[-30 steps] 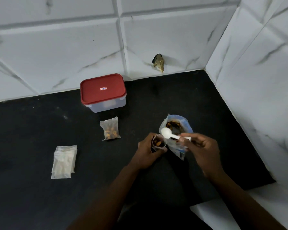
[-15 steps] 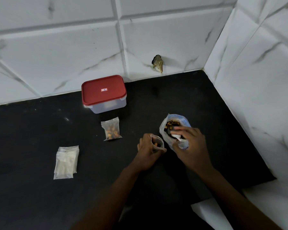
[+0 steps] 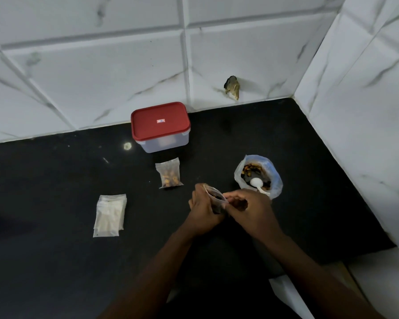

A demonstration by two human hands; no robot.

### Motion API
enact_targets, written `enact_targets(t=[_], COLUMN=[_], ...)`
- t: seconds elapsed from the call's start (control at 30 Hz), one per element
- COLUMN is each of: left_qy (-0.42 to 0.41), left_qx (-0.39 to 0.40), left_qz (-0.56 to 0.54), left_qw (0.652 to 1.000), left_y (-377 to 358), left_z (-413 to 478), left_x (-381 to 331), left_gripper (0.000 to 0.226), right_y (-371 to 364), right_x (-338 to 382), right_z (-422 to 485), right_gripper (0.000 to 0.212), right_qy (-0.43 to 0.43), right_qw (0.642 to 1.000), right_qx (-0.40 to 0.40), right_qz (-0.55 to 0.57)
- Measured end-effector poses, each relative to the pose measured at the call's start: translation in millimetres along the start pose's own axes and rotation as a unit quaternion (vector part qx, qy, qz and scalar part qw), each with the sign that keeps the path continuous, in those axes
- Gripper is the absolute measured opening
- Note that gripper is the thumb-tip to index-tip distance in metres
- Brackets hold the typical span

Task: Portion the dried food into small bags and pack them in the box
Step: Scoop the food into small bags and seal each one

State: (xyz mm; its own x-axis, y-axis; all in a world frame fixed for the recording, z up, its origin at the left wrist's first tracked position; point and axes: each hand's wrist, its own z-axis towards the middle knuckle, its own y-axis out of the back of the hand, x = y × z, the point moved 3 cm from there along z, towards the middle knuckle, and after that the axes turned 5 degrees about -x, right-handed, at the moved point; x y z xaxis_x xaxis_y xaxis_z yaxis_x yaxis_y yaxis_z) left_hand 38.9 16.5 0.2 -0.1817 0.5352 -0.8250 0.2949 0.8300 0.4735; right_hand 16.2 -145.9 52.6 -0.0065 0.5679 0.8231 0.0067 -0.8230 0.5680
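- Two bare forearms enter from the bottom edge and meet just below the centre of the frame, over the black countertop [image 3: 55,261].
- Left hand [image 3: 204,212]: fingers curled round a small clear bag [image 3: 214,196], held upright; dark pieces show through its open top.
- Right hand [image 3: 249,211]: thumb and fingers pinch the right end of that bag's mouth; the bag's lower part is hidden between the two hands.
- Stack of empty clear bags [image 3: 110,215]: lies flat at lower left, well apart from the hands.
- Large plastic bag [image 3: 275,180]: stands open just beyond the right hand, holding orange and dark dried food [image 3: 251,169]. A white spoon [image 3: 255,182] rests inside, its handle end hidden by the right hand.
- Filled small bag [image 3: 169,173]: lies flat at centre, beyond the left hand, with orange-brown pieces gathered at its bottom.
- Clear box [image 3: 164,143] with red lid [image 3: 160,122]: lid on, standing just beyond the filled bag, against the back wall; its contents are hard to make out.
- White marbled tiles [image 3: 101,77] close the corner; a dark, ragged object [image 3: 232,87] of unclear kind sits on the back wall.
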Motion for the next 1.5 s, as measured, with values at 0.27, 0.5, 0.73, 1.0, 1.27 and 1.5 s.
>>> enact_targets(t=[0.27,0.5,0.73,1.0,1.27,1.5], left_qy=[-0.049,-0.079,-0.107,-0.108,-0.133,-0.103], left_qx=[-0.032,-0.085,-0.103,-0.125,-0.119,-0.100], left_qz=[-0.196,-0.206,-0.187,-0.177,-0.177,-0.207], left_qw=[0.979,0.972,0.971,0.970,0.968,0.968], left_y=[31.2,53.1,66.4,73.7,78.0,81.4], left_z=[-19.0,-31.1,-35.4,-31.4,-34.4,-35.9], left_x=[18.9,26.9,34.9,45.7,44.3,51.7], left_gripper=[0.030,0.022,0.012,0.011,0.011,0.014], right_y=[-17.2,-37.8,-52.7,-53.6,-55.9,-65.0], right_x=[8.5,12.8,26.0,31.3,39.1,39.2], right_z=[5.7,11.0,10.1,10.6,11.9,15.7], right_gripper=[0.014,0.011,0.016,0.013,0.007,0.007], right_qy=[-0.034,-0.024,0.004,-0.038,-0.019,-0.008], right_qw=[0.999,0.999,0.993,0.998,0.999,0.998], right_qx=[-0.013,0.025,0.060,0.045,0.029,0.054], right_qz=[0.038,0.002,-0.105,0.018,0.028,0.009])
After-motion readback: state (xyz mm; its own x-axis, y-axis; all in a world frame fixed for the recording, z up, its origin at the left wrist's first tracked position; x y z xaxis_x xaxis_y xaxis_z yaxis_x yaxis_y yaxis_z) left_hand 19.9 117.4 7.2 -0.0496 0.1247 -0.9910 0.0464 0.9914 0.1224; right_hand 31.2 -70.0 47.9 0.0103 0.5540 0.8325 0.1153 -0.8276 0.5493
